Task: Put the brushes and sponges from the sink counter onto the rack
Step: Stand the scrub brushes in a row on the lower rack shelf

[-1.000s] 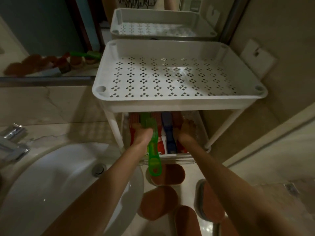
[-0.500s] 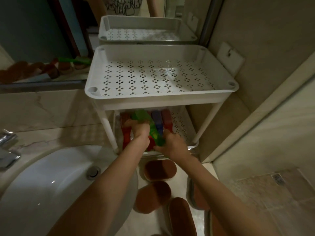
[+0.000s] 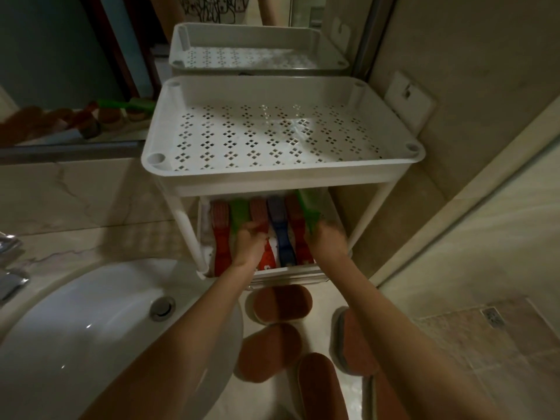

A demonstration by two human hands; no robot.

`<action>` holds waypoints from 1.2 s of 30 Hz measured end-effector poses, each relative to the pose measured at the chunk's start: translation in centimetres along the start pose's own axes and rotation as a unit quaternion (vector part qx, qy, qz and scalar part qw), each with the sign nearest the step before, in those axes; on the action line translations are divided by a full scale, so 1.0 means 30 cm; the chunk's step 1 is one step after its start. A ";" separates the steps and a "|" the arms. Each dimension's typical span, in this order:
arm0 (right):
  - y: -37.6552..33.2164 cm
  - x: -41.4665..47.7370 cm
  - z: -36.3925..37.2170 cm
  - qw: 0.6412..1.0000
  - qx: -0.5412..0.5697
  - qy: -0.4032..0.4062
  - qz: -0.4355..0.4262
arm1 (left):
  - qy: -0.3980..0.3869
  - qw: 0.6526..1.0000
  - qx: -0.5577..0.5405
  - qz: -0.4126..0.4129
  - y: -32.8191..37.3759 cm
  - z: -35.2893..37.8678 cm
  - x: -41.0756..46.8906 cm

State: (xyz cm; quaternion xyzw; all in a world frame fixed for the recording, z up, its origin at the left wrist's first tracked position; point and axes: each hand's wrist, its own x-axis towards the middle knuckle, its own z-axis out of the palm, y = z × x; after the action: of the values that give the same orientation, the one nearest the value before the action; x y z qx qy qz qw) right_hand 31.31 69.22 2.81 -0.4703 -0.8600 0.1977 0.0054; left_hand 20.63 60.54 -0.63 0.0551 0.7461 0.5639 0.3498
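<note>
My right hand (image 3: pixel 325 242) grips the handle end of a green brush (image 3: pixel 308 209), fingers curled round it. That brush lies at the far right of the rack's (image 3: pixel 272 174) lower shelf (image 3: pixel 303 272), just beside a red brush (image 3: pixel 294 225). My left hand (image 3: pixel 250 247) sits on the other brushes (image 3: pixel 278 225) mid-row. It's blurred, so I can't tell if it grips or only presses.

Step in hand looks like seating the green brush. To do it well:
- Lay it parallel to its neighbours, head toward the back.
- Keep the handle inside the front lip.
- Steady the row with the left hand so nothing slides.
- Let go only once it lies flat.

The sponges (image 3: pixel 281 304) are on the counter (image 3: pixel 321 322) in front of the rack, not yet moved.

Writing: white marks (image 3: pixel 266 265) on a red handle near the front lip, too blurred to read. No brand legible anywhere.
</note>
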 end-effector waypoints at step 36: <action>0.023 -0.010 -0.043 0.991 -0.110 -0.068 0.028 | -0.252 0.663 0.655 0.259 0.013 0.055 -0.010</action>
State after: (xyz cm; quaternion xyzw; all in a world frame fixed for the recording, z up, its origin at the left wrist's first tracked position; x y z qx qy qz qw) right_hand 32.30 69.73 3.82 -0.4772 -0.8615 0.1339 -0.1107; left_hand 21.69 61.88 -0.34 0.6014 0.7618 -0.0384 0.2377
